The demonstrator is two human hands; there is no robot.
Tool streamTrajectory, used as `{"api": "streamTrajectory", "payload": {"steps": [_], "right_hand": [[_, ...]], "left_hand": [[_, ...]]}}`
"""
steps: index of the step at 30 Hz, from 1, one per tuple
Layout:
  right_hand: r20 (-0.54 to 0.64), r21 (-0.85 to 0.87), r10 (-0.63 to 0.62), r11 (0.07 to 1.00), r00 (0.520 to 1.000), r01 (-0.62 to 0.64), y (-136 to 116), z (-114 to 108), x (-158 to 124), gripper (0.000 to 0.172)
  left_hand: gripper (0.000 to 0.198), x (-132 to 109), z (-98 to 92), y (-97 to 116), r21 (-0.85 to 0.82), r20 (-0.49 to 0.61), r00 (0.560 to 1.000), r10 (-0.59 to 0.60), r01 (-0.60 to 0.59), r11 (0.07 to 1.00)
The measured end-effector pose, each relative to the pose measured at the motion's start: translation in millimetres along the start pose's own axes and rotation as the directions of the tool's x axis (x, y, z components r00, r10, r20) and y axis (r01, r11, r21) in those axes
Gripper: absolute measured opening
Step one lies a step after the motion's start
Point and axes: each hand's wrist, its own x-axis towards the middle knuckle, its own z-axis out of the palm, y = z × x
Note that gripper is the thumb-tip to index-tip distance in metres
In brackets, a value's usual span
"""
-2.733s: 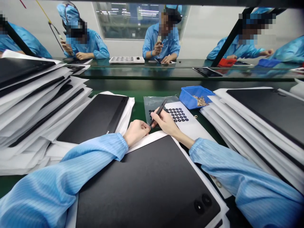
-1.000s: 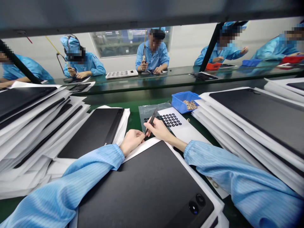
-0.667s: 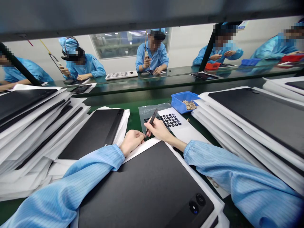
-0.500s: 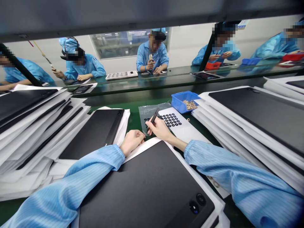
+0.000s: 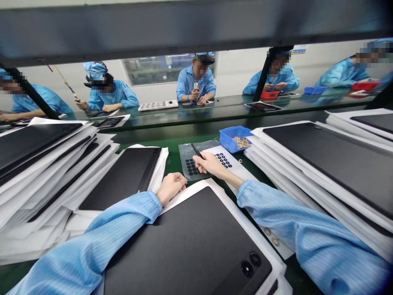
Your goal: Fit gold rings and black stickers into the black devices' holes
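A black tablet back (image 5: 190,241) with two camera lenses (image 5: 251,263) lies on white foam in front of me. My left hand (image 5: 170,187) rests curled at its far edge, fingers closed; nothing shows in them. My right hand (image 5: 209,164) is farther out, pinching black tweezers (image 5: 196,150) over a white sheet of small black rings (image 5: 222,159). The tweezer tips are hidden by my fingers.
Stacks of black tablets in white foam stand at the left (image 5: 39,164) and right (image 5: 331,164). Another tablet (image 5: 125,176) lies left of my hands. A blue bin (image 5: 233,138) holds small metal parts. Several people in blue coats work across the green bench (image 5: 196,110).
My right hand has moved away from my left hand and out over the ring sheet with the tweezers. The left hand has stayed at the tablet's edge. The camera has tilted slightly.
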Motion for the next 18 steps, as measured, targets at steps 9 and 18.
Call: {"api": "streamTrajectory", "payload": {"steps": [9,18], "right_hand": [[0.343,-0.102,-0.057,0.99,0.938,0.097,-6.4,-3.8,-7.3,0.018],[0.332,-0.192,-0.026,0.977,0.943,0.095,-11.6,-0.6,-7.1,0.008]], "left_hand": [[0.027,1.0,2.4,1.8,0.018,0.011,0.999,-0.053,0.052,0.998],[0.028,1.9,1.6,2.0,0.102,0.03,0.999,-0.016,0.013,0.995]]}}
